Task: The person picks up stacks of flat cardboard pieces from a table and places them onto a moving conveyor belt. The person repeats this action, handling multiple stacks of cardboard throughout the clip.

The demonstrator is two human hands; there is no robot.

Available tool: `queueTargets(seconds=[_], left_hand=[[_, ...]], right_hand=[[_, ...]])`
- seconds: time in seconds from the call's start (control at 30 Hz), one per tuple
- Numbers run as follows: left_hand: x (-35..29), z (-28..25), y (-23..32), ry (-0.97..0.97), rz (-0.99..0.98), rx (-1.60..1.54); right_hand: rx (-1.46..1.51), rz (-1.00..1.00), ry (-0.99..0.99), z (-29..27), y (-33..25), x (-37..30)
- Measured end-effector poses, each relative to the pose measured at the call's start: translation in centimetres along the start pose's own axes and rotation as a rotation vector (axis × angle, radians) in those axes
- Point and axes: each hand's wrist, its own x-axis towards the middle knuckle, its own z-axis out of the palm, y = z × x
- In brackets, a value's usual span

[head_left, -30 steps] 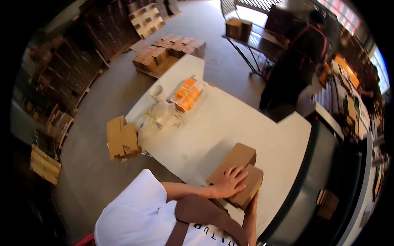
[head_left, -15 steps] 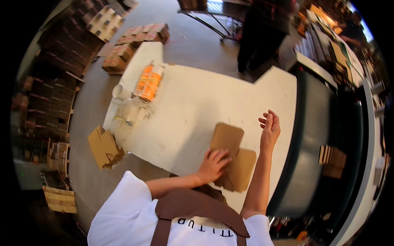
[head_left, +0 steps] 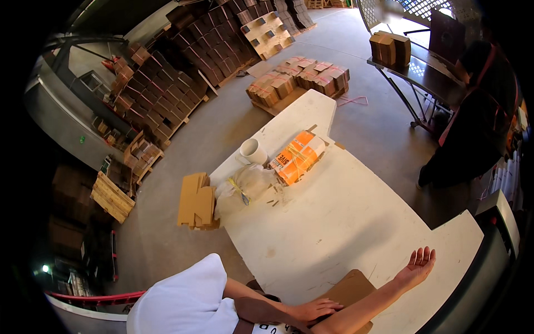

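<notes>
A folded brown cardboard piece lies at the near edge of the white worktable. Against it rests my left hand, fingers stretched out over its near part; my right forearm covers some of the cardboard. My right hand hovers above the table farther right, palm turned up, fingers apart, holding nothing. On the table's left part are an orange-and-white package tied with yellow string, a white mug and a crumpled clear plastic bag. Flat cardboard pieces are stacked at the left edge.
Tied cardboard bundles sit on the floor beyond the table. Taller stacks on pallets line the left. A person in dark clothes stands at far right beside a metal table. A dark machine surface borders the table's right.
The whole view has swung left, so the table and hands appear lower and farther right. My right hand's fingers have spread from a loose curl. My left hand stays on the cardboard.
</notes>
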Motion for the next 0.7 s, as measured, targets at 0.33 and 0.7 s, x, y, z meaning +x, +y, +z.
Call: queueTargets(seconds=[0.33, 0.7], left_hand=[[2.3, -0.3, -0.9, 0.013, 0.039, -0.639], [0.6, -1.2, -0.9, -0.027, 0.09, 0.106]], right_hand=[[-0.07, -0.142, 0.108, -0.5, -0.8, 0.9], [-0.073, -0.096, -0.105, -1.2, -5.2, -0.8]])
